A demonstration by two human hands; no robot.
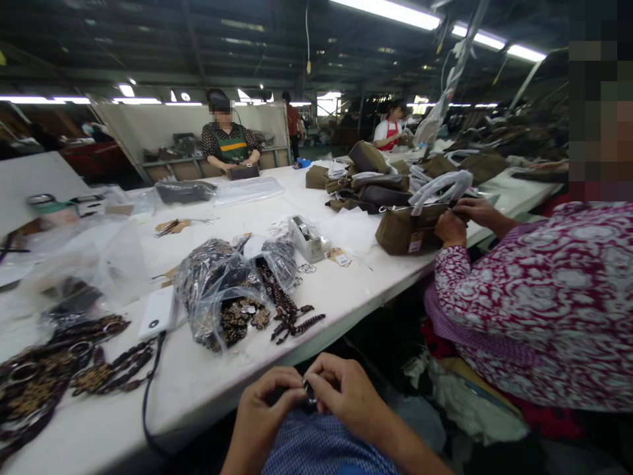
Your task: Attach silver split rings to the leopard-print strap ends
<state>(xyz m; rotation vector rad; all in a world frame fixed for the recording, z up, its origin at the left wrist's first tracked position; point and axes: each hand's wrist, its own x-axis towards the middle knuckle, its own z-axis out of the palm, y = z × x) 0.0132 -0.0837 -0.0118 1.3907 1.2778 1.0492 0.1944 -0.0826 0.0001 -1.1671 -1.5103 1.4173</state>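
Low in the view, over a blue checked cloth [321, 445] on the lap, my left hand [270, 406] and my right hand [343, 396] meet at the fingertips. Both pinch a small dark, shiny ring-like piece [309, 392], largely covered by the fingers. Beyond them on the white table [277, 356] lies a clear plastic bag [217, 284] full of dark and tan beaded pieces. Dark braided strands [284, 303] spill out beside it, near the table's front edge.
A white power bank [157, 313] with a black cable lies left, near beaded straps [37, 382]. Behind the bag stands a tape dispenser [305, 239]. At right, a person in a patterned sleeve [544, 290] handles a brown bag [408, 231]. Other people are across the table.
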